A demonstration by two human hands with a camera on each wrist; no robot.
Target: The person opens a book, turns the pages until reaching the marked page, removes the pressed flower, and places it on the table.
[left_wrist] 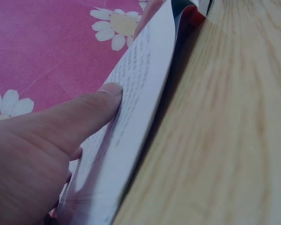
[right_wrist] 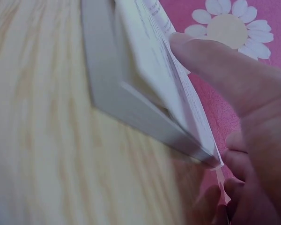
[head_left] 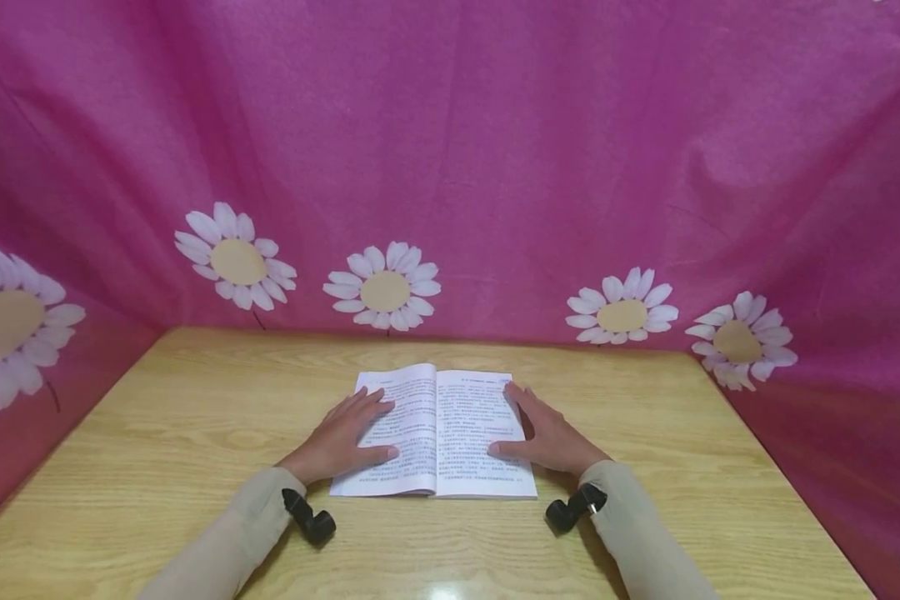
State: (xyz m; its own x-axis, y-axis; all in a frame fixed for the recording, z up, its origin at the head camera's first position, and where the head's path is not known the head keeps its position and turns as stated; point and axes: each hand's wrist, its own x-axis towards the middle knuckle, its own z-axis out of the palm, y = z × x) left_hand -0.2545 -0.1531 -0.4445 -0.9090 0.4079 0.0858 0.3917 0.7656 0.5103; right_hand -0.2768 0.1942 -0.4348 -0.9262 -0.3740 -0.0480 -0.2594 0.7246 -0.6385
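Observation:
An open book with printed pages lies on the wooden table between both hands. My left hand rests on its left page, fingers spread and thumb laid on the text. In the left wrist view, that thumb presses the page near the lower edge. At the right side, my right hand touches the book's outer edge, thumb on the right page. The right wrist view shows a gap between the upper pages and the thicker stack below; the other fingers are beside the edge, partly hidden.
The light wooden table extends around the book. A pink cloth with white daisies hangs behind the table and along both sides. Black wrist cameras are strapped over the light sleeves.

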